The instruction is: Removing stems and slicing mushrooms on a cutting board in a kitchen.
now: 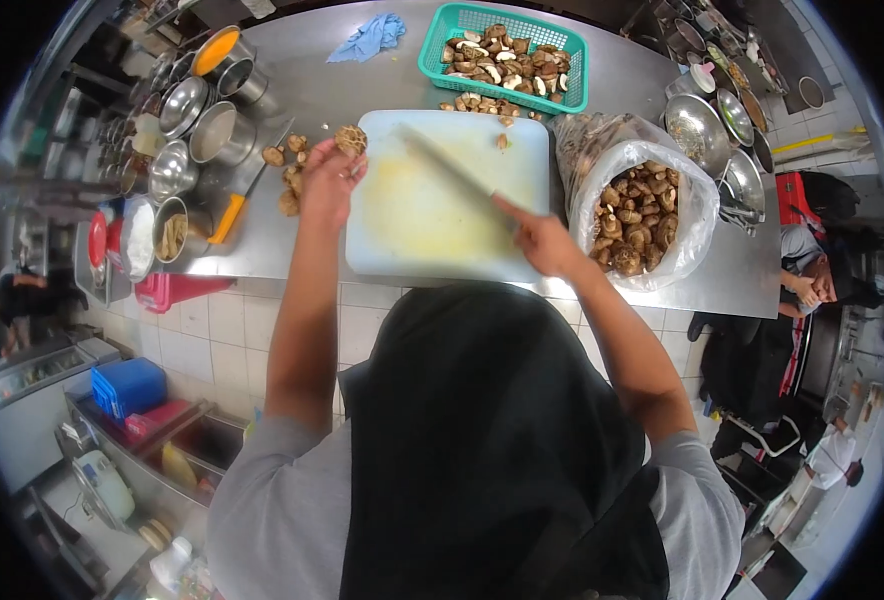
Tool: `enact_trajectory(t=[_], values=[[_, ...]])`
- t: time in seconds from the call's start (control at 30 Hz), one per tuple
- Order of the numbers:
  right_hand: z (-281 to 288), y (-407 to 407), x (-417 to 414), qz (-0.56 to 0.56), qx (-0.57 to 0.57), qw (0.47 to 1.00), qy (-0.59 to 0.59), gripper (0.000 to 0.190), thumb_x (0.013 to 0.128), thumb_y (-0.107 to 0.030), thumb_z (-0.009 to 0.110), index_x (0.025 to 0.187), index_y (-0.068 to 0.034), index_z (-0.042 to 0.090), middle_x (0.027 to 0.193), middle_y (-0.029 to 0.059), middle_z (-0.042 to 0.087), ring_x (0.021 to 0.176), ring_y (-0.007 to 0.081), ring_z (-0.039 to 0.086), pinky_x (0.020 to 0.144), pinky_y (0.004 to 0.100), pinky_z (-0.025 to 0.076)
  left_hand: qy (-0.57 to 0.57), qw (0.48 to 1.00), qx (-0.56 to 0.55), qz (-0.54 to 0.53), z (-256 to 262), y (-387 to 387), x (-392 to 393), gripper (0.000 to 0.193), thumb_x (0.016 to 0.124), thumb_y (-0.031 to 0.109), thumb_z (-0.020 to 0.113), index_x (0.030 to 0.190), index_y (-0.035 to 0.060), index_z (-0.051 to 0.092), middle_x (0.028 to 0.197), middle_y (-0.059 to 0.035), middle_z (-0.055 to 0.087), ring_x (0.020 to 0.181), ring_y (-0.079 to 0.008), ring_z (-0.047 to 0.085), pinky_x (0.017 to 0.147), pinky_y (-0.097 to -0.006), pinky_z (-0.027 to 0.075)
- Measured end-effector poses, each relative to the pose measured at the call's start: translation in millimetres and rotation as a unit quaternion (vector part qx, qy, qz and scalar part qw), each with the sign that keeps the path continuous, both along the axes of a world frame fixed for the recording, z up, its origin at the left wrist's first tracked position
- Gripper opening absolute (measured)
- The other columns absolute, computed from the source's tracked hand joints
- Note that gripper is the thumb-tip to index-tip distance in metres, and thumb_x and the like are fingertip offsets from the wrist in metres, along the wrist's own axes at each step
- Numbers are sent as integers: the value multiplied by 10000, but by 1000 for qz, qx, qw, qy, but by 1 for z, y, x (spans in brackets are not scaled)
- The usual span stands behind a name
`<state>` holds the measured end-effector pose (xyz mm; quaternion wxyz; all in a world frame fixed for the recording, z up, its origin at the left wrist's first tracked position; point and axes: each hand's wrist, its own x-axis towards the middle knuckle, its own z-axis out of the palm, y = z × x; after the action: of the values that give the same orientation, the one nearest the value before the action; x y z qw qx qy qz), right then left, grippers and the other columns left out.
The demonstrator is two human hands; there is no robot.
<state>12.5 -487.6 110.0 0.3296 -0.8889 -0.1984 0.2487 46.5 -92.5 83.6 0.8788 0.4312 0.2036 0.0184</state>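
Note:
My left hand (329,182) holds a brown shiitake mushroom (351,140) by the upper left corner of a white cutting board (449,247). A kitchen knife (449,161) is in my right hand (547,240), its blade blurred and slanting over the board toward the far left. A small mushroom piece (503,140) lies on the board's far right. Left of the board, several whole mushrooms (290,180) rest on the steel table, partly hidden by my left hand. An open clear plastic bag (693,217) full of whole shiitake (637,225) stands to the right.
Beyond the board, a green plastic basket (428,64) holds cut mushrooms, with stem pieces (479,105) beside it. A knife with an orange handle (228,219) lies at left near several steel pots (222,133). A blue cloth (371,37) lies at the back. Steel bowls (693,135) stand far right.

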Motion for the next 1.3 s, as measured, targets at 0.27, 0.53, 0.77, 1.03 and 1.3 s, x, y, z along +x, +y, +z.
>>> enact_trajectory(t=[0.27,0.53,0.77,1.03,1.3], values=[[21,-4,22,-26,-79,987,141,797,942,-46,515,1682,-321,408,1167,296,741,1039,431,750,1007,473,577,-87,991,95,45,43,22,-2,378,947,-78,710,1267,67,570,1158,-69,703,955,-165,661,826,-318,519],[-18,39,48,-6,-24,998,-61,814,934,-57,541,1698,-273,362,1154,322,734,1029,508,713,989,546,559,-57,992,99,48,46,23,-10,419,955,-106,687,1307,77,552,1191,-71,688,997,-172,649,843,-337,503],[-41,52,90,41,77,996,-22,799,913,-26,536,1671,-255,433,1219,309,731,1065,496,712,1002,507,569,-35,991,118,58,35,24,-20,510,935,-116,698,1389,49,532,1177,-96,665,983,-182,641,830,-328,516],[-10,34,68,-73,-36,989,-122,793,941,-26,525,1694,-219,368,992,344,726,954,518,714,945,579,551,11,962,272,-19,-26,-13,-20,368,889,-32,800,1235,-18,676,1121,-99,747,983,-169,698,885,-313,563],[-21,17,10,-15,53,998,19,802,928,25,518,1677,-253,443,921,262,757,809,359,711,891,424,573,2,858,512,-34,-22,-43,3,333,868,-15,789,1186,-23,690,1139,-120,758,859,-191,723,794,-323,585]])
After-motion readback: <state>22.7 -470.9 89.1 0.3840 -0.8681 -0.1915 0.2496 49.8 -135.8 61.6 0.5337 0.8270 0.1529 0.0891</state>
